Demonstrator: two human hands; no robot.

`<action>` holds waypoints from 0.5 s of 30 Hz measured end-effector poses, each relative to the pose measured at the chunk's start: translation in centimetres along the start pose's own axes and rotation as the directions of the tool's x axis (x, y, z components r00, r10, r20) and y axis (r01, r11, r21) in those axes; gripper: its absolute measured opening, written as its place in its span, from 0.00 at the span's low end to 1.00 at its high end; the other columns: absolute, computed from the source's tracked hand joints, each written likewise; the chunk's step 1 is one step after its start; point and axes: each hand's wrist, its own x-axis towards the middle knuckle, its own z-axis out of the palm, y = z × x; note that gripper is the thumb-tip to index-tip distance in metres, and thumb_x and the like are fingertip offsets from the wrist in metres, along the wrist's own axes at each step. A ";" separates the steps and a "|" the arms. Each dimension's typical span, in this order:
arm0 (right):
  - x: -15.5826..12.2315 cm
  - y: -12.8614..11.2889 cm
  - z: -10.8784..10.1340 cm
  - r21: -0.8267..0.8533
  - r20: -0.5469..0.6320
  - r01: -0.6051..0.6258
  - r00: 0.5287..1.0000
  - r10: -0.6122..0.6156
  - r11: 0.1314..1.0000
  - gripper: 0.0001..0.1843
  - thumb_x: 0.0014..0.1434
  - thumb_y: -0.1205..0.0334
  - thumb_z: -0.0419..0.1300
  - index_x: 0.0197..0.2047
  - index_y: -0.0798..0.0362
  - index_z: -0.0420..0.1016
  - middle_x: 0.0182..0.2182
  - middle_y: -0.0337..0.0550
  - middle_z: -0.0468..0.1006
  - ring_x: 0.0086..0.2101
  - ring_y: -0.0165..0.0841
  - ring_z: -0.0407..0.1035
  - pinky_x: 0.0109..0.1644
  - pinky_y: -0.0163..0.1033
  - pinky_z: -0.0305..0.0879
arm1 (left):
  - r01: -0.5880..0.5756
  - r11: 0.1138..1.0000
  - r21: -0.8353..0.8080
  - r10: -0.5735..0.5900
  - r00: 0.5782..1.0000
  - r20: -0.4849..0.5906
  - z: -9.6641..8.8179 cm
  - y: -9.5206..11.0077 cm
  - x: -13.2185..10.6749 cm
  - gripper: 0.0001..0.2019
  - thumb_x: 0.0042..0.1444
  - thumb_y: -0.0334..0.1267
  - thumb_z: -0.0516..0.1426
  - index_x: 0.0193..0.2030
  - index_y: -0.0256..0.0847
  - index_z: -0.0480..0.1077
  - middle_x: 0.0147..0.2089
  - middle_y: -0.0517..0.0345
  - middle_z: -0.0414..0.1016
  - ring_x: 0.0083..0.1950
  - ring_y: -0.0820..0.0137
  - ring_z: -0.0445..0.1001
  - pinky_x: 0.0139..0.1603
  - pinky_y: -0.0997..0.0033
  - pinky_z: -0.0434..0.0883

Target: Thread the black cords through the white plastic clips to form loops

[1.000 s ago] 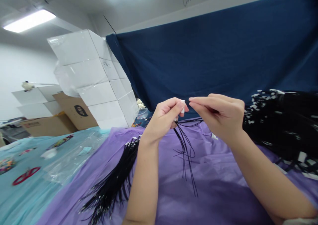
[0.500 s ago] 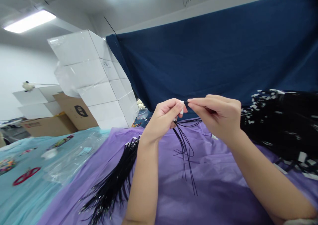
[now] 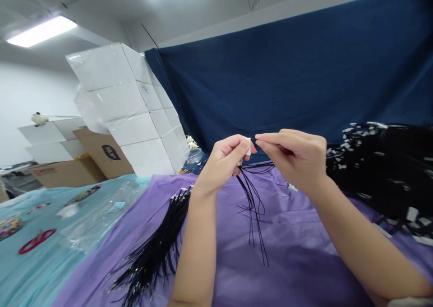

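My left hand (image 3: pixel 223 160) is raised over a purple cloth (image 3: pixel 287 253) and pinches a small white tag (image 3: pixel 248 148) from which several thin black cords (image 3: pixel 252 203) hang down. My right hand (image 3: pixel 294 155) faces it, thumb and forefinger pinched together at the tag on a black cord end. The two hands' fingertips almost touch.
A bundle of black cords (image 3: pixel 155 248) lies on the cloth at the lower left. A big heap of black cords with white tags (image 3: pixel 382 171) fills the right. Stacked white boxes (image 3: pixel 125 108), cardboard boxes (image 3: pixel 98 153), a light blue cloth (image 3: pixel 40 248) and a dark blue curtain (image 3: pixel 304 72) are beyond.
Both hands stay almost still, pinched at the tag. The view has shifted very slightly.
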 end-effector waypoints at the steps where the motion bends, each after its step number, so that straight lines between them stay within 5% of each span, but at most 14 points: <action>1: 0.0 0.1 0.0 -0.014 0.002 0.001 1.000 -0.001 1.000 0.07 0.60 0.69 0.61 0.37 0.52 0.81 0.19 0.36 0.71 0.21 0.26 0.62 0.26 0.34 0.58 | 0.009 1.000 0.001 -0.009 1.000 -0.003 0.0 0.0 0.0 0.16 0.60 0.50 0.56 0.31 0.38 0.70 0.29 0.61 0.60 0.24 0.81 0.54 0.17 0.82 0.49; 15: 0.3 0.3 -0.4 -0.120 -0.018 0.004 1.000 -0.006 0.993 0.05 0.61 0.65 0.62 0.39 0.50 0.80 0.17 0.33 0.66 0.20 0.26 0.59 0.26 0.35 0.59 | 0.015 0.999 -0.043 -0.017 0.998 -0.067 0.4 -0.3 0.2 0.14 0.59 0.49 0.58 0.34 0.39 0.71 0.30 0.62 0.61 0.23 0.83 0.54 0.17 0.84 0.50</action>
